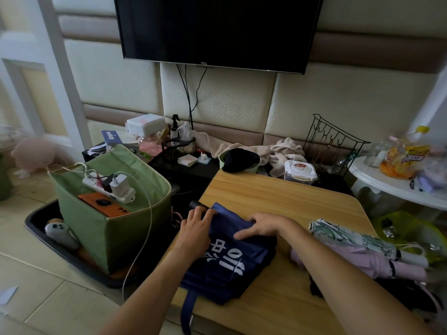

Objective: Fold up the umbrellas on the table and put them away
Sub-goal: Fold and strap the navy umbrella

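Navy umbrella on table, L hand gripping, R hand pressing

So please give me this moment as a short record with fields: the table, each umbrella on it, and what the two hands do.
table: wooden top
navy umbrella: collapsed, lies flat on the table, canopy loose, white print facing up
left hand: grips the navy umbrella near its black handle
right hand: fingers flat, presses on the navy canopy
patterned umbrella: folded, at the table's right edge
pink umbrella: folded, beside the patterned one
progress: navy canopy not yet rolled
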### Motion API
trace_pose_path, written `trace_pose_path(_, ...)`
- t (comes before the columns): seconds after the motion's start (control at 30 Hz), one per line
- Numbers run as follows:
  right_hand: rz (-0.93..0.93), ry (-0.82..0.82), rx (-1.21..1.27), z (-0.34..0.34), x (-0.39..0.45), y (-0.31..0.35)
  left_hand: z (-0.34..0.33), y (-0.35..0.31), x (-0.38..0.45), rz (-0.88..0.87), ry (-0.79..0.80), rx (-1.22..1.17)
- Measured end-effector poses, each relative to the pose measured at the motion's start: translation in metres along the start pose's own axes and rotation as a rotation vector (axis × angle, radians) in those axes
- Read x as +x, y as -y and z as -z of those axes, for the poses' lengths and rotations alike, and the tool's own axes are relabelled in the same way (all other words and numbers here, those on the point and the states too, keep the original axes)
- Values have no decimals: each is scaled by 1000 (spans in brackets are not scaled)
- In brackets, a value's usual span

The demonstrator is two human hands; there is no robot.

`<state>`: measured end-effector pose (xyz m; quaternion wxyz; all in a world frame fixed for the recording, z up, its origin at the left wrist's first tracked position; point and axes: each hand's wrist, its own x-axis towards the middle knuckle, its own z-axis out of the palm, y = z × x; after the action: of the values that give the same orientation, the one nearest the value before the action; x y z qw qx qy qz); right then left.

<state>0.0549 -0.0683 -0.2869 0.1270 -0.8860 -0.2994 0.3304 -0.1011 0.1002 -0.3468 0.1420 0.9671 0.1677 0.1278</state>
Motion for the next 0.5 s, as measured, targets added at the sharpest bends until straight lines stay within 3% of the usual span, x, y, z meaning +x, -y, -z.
trace_pose_path(0.17,-15,43,-144,-13,-5,21,-1,2,2,8,3,-8)
trace_pose_path(0.37,-29,-57,-165,-34,-3,28,5,0,0,49,11,49)
trace_pose_path(0.5,57,-134,-248,-32,-12,25,10,1,0,68,-3,132)
